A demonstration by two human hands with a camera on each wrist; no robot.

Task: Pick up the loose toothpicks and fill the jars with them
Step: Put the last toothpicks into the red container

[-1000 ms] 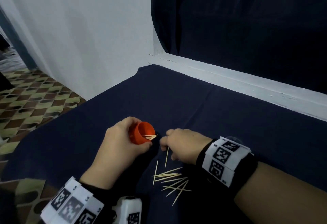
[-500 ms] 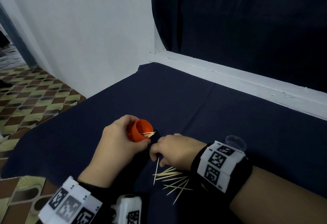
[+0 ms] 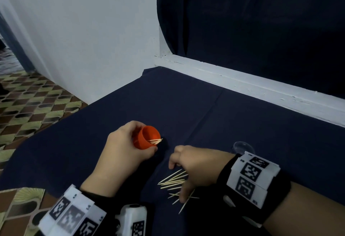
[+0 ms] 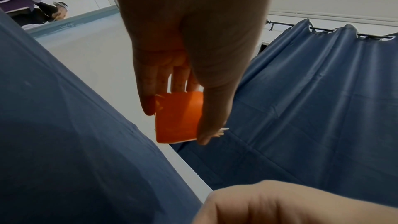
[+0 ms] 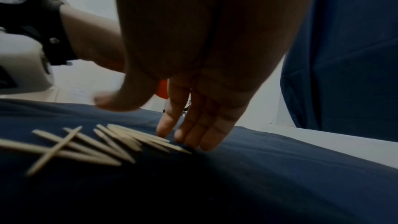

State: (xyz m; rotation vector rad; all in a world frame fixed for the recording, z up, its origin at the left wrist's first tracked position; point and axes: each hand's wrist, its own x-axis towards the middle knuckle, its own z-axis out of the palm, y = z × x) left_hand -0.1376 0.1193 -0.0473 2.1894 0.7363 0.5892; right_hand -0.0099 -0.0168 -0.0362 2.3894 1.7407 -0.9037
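Note:
My left hand (image 3: 121,148) grips an orange jar (image 3: 144,139), tilted with its mouth toward the right. Several toothpicks (image 3: 156,141) stick out of the mouth. In the left wrist view the thumb and fingers wrap the jar (image 4: 178,118). A pile of loose toothpicks (image 3: 172,180) lies on the dark blue cloth (image 3: 205,120) near the front. My right hand (image 3: 196,168) is open over that pile. Its straight fingers (image 5: 193,137) touch the cloth at the end of the toothpicks (image 5: 96,144), and the thumb is spread apart. It holds nothing.
A clear round piece (image 3: 242,147), a lid or a jar, sits just behind my right wrist. A white ledge (image 3: 242,86) and dark curtain bound the far side. The cloth's left edge drops to a patterned floor (image 3: 28,101).
My right hand has drawn back from the jar's mouth to the pile and opened out flat. The left hand keeps the jar tilted in the same place.

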